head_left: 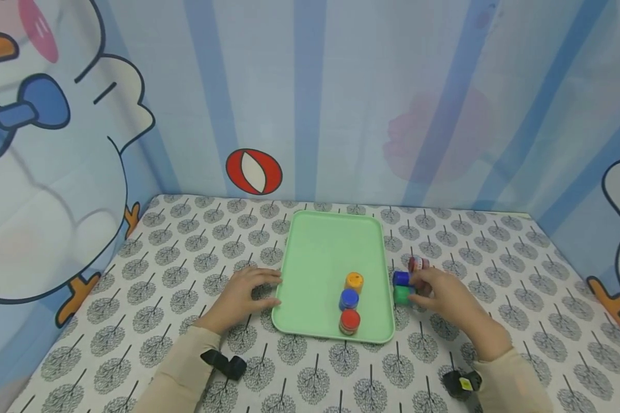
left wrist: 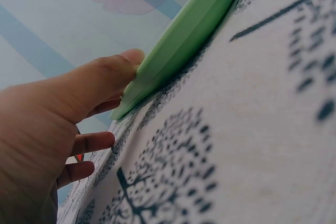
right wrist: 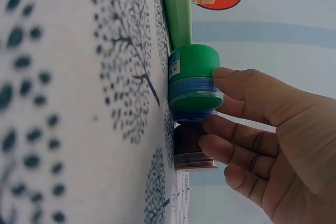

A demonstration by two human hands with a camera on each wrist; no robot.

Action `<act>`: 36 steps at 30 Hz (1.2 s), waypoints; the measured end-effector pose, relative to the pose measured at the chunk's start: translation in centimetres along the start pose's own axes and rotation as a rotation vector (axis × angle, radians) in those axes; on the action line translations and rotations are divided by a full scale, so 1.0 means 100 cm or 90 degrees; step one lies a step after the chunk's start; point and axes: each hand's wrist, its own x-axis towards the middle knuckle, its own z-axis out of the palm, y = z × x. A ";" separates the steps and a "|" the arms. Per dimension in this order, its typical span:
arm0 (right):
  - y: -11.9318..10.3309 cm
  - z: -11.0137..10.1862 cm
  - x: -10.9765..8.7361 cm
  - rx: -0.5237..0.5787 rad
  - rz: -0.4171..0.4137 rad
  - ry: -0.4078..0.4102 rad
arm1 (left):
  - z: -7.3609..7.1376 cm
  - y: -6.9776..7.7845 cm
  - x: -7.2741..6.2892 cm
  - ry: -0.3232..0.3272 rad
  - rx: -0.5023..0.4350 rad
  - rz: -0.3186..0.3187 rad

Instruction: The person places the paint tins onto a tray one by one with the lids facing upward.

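Observation:
My left hand (head_left: pixel 244 293) lies at the left edge of a light green tray (head_left: pixel 315 246), its thumb (left wrist: pixel 132 57) and a finger touching the rim. My right hand (head_left: pixel 449 295) is over small jars lying on their sides just right of the tray. Its thumb touches the green jar (right wrist: pixel 193 64), while its fingers reach over toward the dark blue jar (head_left: pixel 400 279) and the dark red jar (right wrist: pixel 191 142). The green jar hides most of the blue one in the right wrist view. All these jars rest on the cloth.
On the tray's right half stand an orange jar (head_left: pixel 354 282), a blue-lidded jar (head_left: pixel 348 299) and a red-lidded jar (head_left: pixel 349 322). A tree-patterned cloth (head_left: pixel 186 252) covers the table. Printed curtains (head_left: pixel 351 103) stand behind and at both sides.

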 end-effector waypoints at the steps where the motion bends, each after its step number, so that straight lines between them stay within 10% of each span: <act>1: 0.000 0.000 0.000 0.001 0.005 -0.006 | 0.000 0.000 0.000 0.001 0.000 0.000; 36: -0.008 -0.002 -0.001 -0.041 0.040 -0.071 | 0.001 -0.002 0.000 0.006 -0.002 0.006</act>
